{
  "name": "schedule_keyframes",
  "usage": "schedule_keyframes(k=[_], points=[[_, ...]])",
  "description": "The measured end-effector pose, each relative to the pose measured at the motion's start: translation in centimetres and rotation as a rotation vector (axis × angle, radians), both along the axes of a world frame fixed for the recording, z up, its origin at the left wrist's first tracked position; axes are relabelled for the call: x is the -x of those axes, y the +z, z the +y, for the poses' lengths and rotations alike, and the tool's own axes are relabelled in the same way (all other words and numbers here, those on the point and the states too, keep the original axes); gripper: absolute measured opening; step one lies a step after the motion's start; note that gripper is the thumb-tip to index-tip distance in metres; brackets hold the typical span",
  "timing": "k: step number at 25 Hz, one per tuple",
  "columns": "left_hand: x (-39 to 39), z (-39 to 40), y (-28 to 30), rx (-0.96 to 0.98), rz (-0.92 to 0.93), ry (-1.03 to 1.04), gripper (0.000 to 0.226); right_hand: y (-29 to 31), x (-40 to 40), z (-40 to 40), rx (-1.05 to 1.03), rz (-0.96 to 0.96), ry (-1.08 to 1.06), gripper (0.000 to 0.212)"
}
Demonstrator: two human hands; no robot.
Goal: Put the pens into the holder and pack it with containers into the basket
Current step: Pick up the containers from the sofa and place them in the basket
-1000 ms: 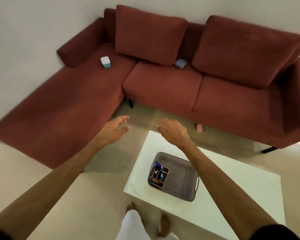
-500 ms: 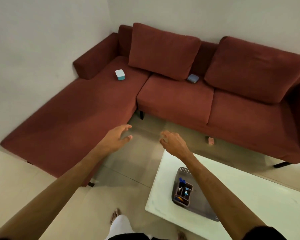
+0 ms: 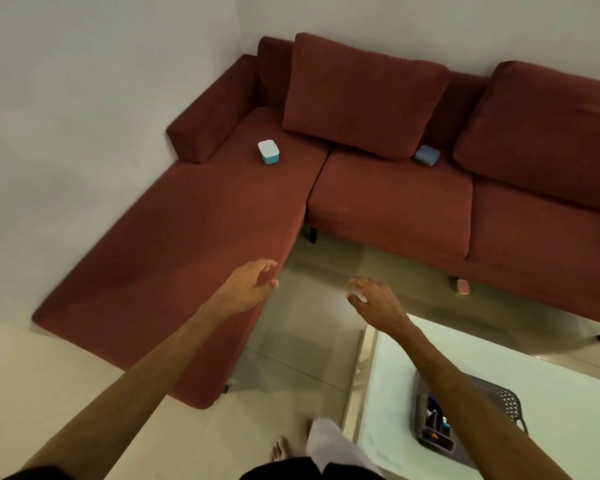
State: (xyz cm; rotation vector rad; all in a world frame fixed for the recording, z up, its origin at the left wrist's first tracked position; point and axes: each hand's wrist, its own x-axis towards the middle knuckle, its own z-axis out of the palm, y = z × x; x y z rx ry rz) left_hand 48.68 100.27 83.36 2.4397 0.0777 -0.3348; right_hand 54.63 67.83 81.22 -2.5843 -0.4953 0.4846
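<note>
Red sofa (image 3: 222, 216) with teal container (image 3: 268, 152); left hand (image 3: 248, 289), right hand (image 3: 378, 303), each grip wide, empty.

Single view, head-worn wide-angle camera. It looked forward and steeply down from standing height, over both outstretched forearms, toward a red corner sofa (image 3: 222, 216) against the walls. The sofa filled the upper and middle frame, well off; the white bench (image 3: 568, 427) sat close at lower right, cut by the frame edge. The person's own bare foot (image 3: 280, 449) showed at the bottom edge. Wide-angle bending at the margins.
</note>
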Motion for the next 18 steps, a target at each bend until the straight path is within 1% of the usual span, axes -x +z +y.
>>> schedule_keyframes(k=[3, 7, 11, 14, 18], points=[[-5.3, 1.6, -1.5, -0.004, 0.05, -0.015, 0.051, -0.9, -5.1, 1.9, 0.027, 0.018, -0.001, 0.041], [-14.8, 3.7, -3.9, 0.015, 0.125, -0.026, 0.051, -1.9, -14.4, 4.8, 0.018, 0.066, 0.014, 0.039], [-25.2, 5.9, -4.9, 0.083, 0.24, 0.094, 0.051, -2.2, -26.6, 7.1, 0.004, 0.128, 0.052, 0.035], [-32.0, 8.0, -5.1, 0.088, 0.334, 0.155, 0.05, -2.0, -34.9, 7.9, -0.017, 0.149, 0.054, 0.032], [-43.1, 12.7, -6.4, 0.099, 0.423, 0.248, 0.05, -2.7, -45.8, 9.7, -0.026, 0.177, 0.039, 0.028]])
